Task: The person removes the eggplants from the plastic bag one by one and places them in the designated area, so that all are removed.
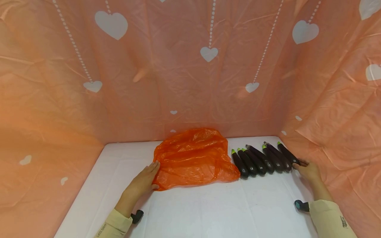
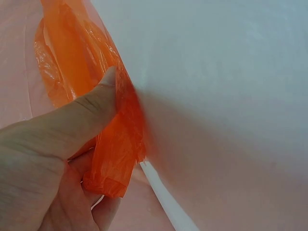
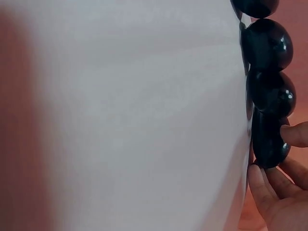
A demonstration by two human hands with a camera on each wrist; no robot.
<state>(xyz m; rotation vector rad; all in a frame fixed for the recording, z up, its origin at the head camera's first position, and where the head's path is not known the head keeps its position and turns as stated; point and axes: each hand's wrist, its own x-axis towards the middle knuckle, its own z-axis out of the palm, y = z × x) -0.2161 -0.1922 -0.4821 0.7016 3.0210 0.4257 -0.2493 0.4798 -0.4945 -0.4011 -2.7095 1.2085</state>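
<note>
A thin, crumpled orange plastic bag (image 1: 193,158) lies spread on the white table. My left hand (image 1: 143,180) holds its left edge; in the left wrist view, the thumb (image 2: 91,103) presses on the film and the other fingers sit behind it. To the right of the bag, several dark eggplants (image 1: 240,167) lie side by side in a slanting row, green stem ends pointing away. At the right end of that row, my right hand (image 1: 309,170) grips the rounded lower end of the last eggplant (image 3: 268,142) between thumb and fingers.
The white table (image 1: 202,211) meets pinkish-orange sheeting (image 1: 178,72) with white hearts at the back and sides. The right hand is close to the right-hand sheet. A small black device (image 1: 137,217) sits at the left wrist, and another black device (image 1: 302,205) at the right.
</note>
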